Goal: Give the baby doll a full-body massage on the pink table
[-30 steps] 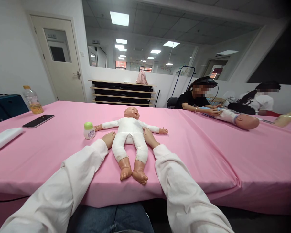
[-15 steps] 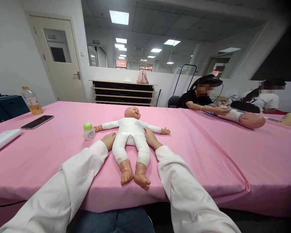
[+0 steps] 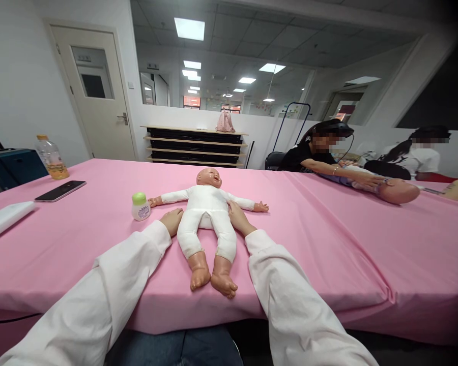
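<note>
A baby doll (image 3: 206, 201) with a soft white body lies on its back on the pink-covered table, feet toward me and arms spread. My left hand (image 3: 172, 221) is at the doll's hip on the left, its fingers partly hidden against the white body. On the other side my right hand (image 3: 239, 218) holds the doll at the waist, with fingertips against the cloth. Both hands are closed in against the doll's sides. Left of the doll, near its hand, stands a small white jar with a green lid (image 3: 140, 207).
A phone (image 3: 61, 191), a white flat object (image 3: 7, 220) and a drink bottle (image 3: 52, 158) are on the left of the pink table cover (image 3: 309, 244). At right, a person in black (image 3: 309, 155) handles another doll (image 3: 399, 191). Another person (image 3: 418, 155) sits beyond.
My hands and the doll between them keep their place. The person at right has moved a hand toward their doll's head. The view has shifted very slightly.
</note>
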Tool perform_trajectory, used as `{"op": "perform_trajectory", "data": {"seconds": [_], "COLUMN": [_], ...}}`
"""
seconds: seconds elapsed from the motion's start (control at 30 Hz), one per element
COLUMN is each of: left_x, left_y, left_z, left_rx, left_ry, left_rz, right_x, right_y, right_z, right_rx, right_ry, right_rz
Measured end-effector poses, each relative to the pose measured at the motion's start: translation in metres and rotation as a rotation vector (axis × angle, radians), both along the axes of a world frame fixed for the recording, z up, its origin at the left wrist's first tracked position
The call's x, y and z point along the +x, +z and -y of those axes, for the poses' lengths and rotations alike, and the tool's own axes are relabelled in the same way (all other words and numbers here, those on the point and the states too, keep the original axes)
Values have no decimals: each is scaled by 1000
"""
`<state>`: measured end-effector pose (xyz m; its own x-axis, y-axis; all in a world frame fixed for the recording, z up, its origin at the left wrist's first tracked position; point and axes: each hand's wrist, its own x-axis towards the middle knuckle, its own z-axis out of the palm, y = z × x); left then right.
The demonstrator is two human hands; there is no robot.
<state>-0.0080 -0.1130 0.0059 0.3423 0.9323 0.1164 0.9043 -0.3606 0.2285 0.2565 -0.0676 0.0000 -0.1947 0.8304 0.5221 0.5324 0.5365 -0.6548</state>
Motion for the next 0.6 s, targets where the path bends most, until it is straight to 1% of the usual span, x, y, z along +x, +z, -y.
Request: {"op": "perform_trajectory", "data": {"seconds": [0.13, 0.3, 0.47, 0.6], "left_x": [1, 1, -1, -5], "left_y": [3, 4, -3, -11], "left_z": [2, 2, -2, -9], "left_rx": [-22, -29, 5, 17], "left_ry": [6, 9, 8, 2], "left_rz": [-18, -32, -26, 32], "right_x": [-1, -2, -2, -1], "right_y": [2, 3, 0, -2], "right_z": [3, 4, -1, -3], "right_rx": [3, 43, 24, -16], "right_ry": [-23, 15, 31, 0], "right_rz": [29, 44, 31, 23]}}
